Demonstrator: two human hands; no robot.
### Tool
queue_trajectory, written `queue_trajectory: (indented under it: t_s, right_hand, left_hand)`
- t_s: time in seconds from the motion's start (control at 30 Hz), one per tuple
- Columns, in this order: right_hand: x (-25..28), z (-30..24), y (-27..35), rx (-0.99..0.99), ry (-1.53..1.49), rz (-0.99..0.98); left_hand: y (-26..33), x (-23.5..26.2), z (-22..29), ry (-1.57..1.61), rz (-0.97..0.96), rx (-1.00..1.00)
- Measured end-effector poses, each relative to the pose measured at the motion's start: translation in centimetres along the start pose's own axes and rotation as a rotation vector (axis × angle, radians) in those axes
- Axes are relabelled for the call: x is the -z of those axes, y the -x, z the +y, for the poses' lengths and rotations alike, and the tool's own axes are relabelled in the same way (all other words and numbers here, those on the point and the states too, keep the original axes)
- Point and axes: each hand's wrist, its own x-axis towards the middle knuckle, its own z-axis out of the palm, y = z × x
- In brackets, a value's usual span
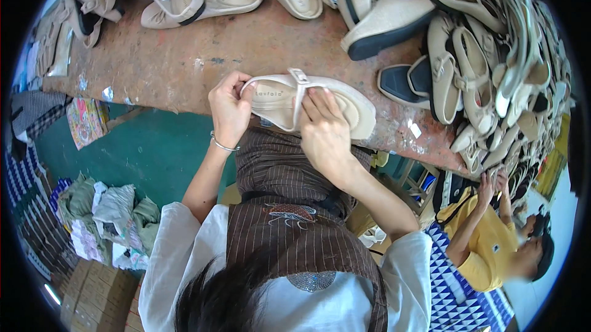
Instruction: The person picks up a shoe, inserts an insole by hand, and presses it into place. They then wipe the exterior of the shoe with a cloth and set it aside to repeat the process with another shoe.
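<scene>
Head view: a cream-coloured sandal [308,104] lies sideways at the centre of the frame, its footbed facing up, with a thin strap and small metal buckle crossing over it. It sits at the near edge of a worn brown counter [184,55]. The left hand [229,110] pinches the sandal's heel end at left, fingers curled around the rim. The right hand [324,129] grips the strap and middle from below, fingertips pressed on the footbed. Many more beige sandals [480,67] are piled across the upper and right counter. Another person in a yellow shirt [486,240] sits at lower right.
</scene>
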Motion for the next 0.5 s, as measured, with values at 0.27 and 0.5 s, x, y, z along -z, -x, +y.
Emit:
queue_trajectory:
  t_s: [0.27,0.5]
  right_hand:
    - [1.4,5.3,1.1,-0.626,-0.251,0.582]
    - [2.2,4.4,4.0,-0.559,-0.68,0.467]
  left_hand:
    - [6.8,-2.3,4.3,-0.339,-0.381,-0.129]
    - [10.4,-4.2,6.6,-0.45,-0.499,-0.754]
